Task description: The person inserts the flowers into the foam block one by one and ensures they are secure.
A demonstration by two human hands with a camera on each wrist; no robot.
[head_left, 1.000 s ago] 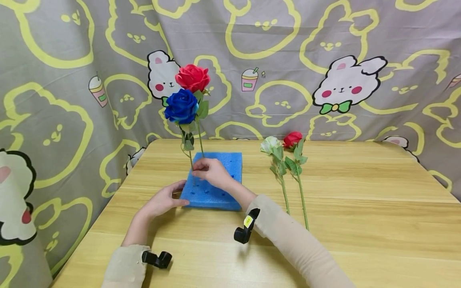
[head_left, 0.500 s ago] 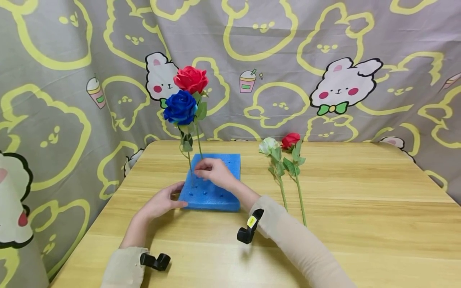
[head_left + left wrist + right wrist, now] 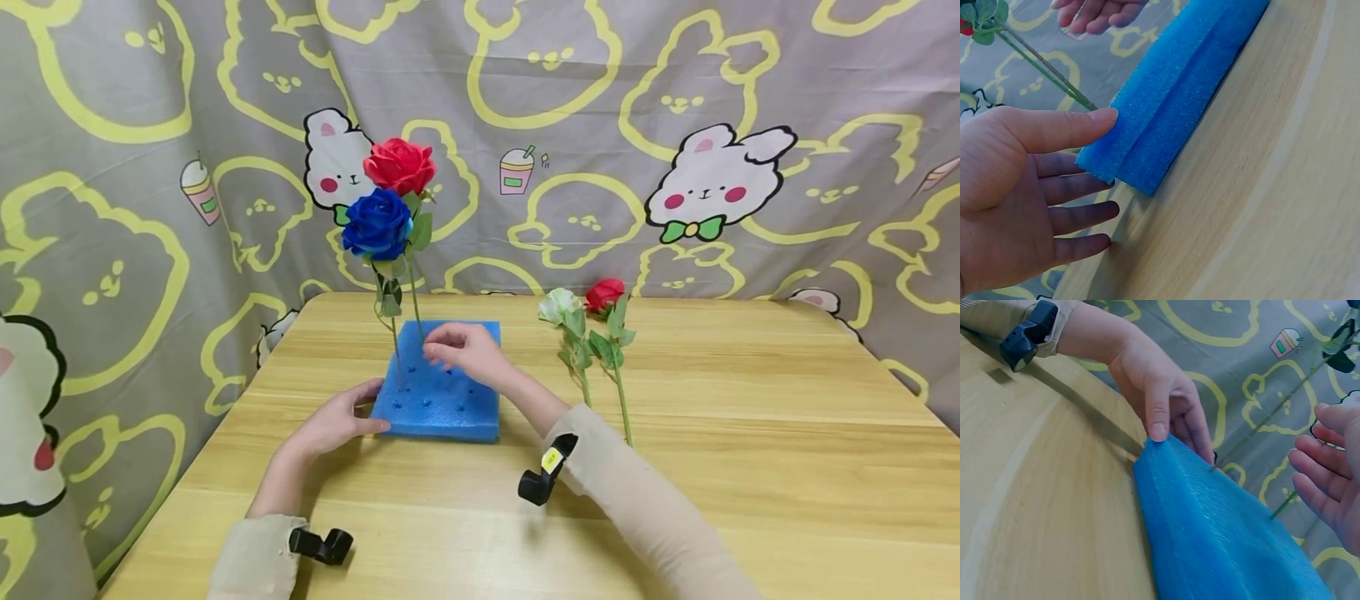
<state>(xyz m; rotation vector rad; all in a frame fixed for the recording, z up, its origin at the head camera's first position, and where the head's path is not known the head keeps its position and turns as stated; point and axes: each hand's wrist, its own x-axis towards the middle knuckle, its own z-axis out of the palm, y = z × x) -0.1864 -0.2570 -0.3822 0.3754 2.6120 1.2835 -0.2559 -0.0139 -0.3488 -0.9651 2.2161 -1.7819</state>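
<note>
Touching blue foam block (image 3: 442,427): left hand (image 3: 341,418), spread. Near stem (image 3: 415,292) of standing red rose (image 3: 399,167): right hand (image 3: 468,354), loosely parted.

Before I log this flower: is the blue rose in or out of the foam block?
In: the blue rose stands upright, its stem entering the foam block from above.

A close-fitting, wrinkled beige fabric sleeve covers the left forearm (image 3: 255,557), and a matching beige sleeve (image 3: 637,517) the right, both hands bare. At each cuff's inner edge sits an angular black wrist camera with a rounded end (image 3: 321,546); the right black camera (image 3: 534,487) carries a small yellow-and-white label (image 3: 552,460), its print illegible.
</note>
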